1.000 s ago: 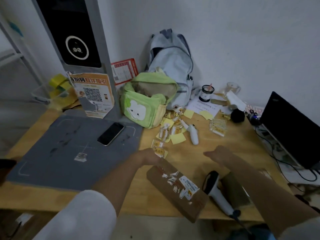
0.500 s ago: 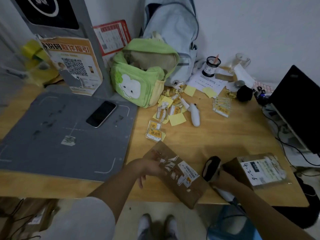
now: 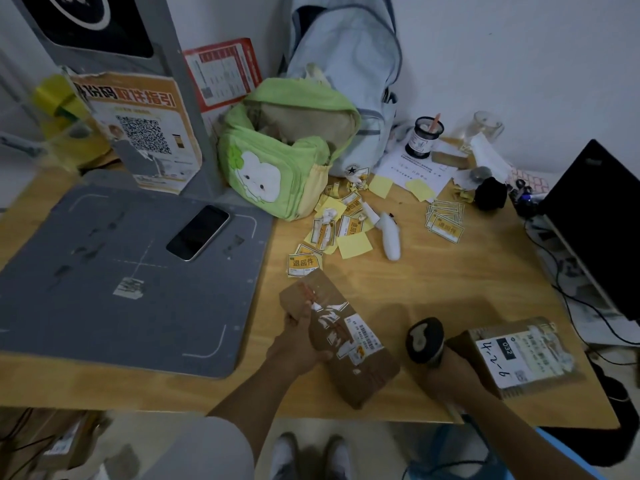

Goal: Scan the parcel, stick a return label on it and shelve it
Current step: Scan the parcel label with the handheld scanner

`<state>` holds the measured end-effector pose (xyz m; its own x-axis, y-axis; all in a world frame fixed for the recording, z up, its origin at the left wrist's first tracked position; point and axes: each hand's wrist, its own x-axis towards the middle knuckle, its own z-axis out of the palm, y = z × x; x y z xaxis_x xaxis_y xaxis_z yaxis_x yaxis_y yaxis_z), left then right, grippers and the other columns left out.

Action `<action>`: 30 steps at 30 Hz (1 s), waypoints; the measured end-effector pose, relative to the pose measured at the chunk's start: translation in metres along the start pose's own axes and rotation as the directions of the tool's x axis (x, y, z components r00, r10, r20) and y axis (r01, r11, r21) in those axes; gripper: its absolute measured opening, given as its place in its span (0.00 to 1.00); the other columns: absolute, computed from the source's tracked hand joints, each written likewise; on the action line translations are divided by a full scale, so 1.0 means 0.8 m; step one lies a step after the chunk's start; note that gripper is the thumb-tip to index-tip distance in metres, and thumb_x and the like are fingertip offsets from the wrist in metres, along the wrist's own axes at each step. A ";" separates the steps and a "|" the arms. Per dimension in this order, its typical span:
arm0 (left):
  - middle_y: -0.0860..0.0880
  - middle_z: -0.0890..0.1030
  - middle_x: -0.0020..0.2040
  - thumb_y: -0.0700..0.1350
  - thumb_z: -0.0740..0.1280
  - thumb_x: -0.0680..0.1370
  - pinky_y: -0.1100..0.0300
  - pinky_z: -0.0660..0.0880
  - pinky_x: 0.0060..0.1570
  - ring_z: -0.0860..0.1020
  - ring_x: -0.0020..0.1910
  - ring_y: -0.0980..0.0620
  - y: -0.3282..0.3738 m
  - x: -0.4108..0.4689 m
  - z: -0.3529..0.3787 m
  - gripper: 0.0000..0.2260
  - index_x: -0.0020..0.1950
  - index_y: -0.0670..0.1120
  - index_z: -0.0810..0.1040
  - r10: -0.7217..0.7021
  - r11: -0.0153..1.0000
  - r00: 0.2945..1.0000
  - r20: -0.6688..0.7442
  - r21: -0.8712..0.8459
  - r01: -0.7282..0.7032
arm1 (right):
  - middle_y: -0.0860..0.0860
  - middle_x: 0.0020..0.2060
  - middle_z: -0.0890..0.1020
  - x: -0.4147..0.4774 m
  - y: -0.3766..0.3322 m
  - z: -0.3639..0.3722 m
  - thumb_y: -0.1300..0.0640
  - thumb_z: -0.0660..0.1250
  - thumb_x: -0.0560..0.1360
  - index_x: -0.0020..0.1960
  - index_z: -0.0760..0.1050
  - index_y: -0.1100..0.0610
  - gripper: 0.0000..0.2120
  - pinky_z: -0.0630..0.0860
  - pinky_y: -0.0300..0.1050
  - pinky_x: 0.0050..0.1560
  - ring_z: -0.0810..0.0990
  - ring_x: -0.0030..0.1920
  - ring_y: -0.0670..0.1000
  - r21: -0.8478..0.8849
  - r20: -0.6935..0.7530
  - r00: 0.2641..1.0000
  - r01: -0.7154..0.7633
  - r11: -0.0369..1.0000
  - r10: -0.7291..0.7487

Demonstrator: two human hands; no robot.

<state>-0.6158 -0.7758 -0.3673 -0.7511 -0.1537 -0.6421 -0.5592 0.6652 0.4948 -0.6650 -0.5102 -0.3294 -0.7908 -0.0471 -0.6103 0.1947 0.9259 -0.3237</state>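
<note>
Wooden tabletop [image 3: 433, 292] is seen from above, cluttered. Grey scanning mat [image 3: 114, 271] is laid on its left part, with a phone [image 3: 198, 232] on it. Green bag [image 3: 284, 157] and pale backpack [image 3: 346, 74] are stood at the back; a dark laptop [image 3: 595, 220] is at the right edge.

Brown parcel [image 3: 341, 344] is held over the near tabletop edge, centre. Its long axis is run diagonally, far-left to near-right, white barcode label [image 3: 363, 336] face up. Left hand [image 3: 301, 341] is clamped on the parcel's left long side, fingers [image 3: 320, 356] wrapped over the top near the label, thumb along the far end.

Handheld scanner [image 3: 425, 342] is gripped by the right hand [image 3: 450, 374], fingers closed round the handle, head raised and seemingly turned toward the parcel. The parcel lies just left of the scanner head, near but apart. Scan step is judged in hand: the barcode must be lined up with the scanner window, and the right hand is the nearer one for that.

A second parcel [image 3: 523, 355] with a handwritten label is lying just right of the right hand. Yellow return labels [image 3: 304, 263] are scattered beyond the parcel; none is judged stuck yet.
</note>
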 end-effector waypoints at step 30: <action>0.43 0.46 0.79 0.51 0.77 0.65 0.44 0.65 0.70 0.63 0.74 0.40 -0.019 -0.003 0.022 0.59 0.76 0.55 0.31 0.092 0.992 0.995 -0.026 -0.090 -0.094 | 0.47 0.29 0.74 -0.089 -0.118 -0.126 0.55 0.65 0.68 0.33 0.68 0.52 0.07 0.75 0.44 0.38 0.74 0.33 0.50 -0.564 0.219 0.899 0.434 0.703 -0.379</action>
<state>-0.5994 -0.7727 -0.3841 -0.8083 -0.1107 -0.5782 -0.5151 0.6086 0.6036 -0.6852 -0.5562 -0.1826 -0.6577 -0.4757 -0.5840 -0.5334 0.8416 -0.0848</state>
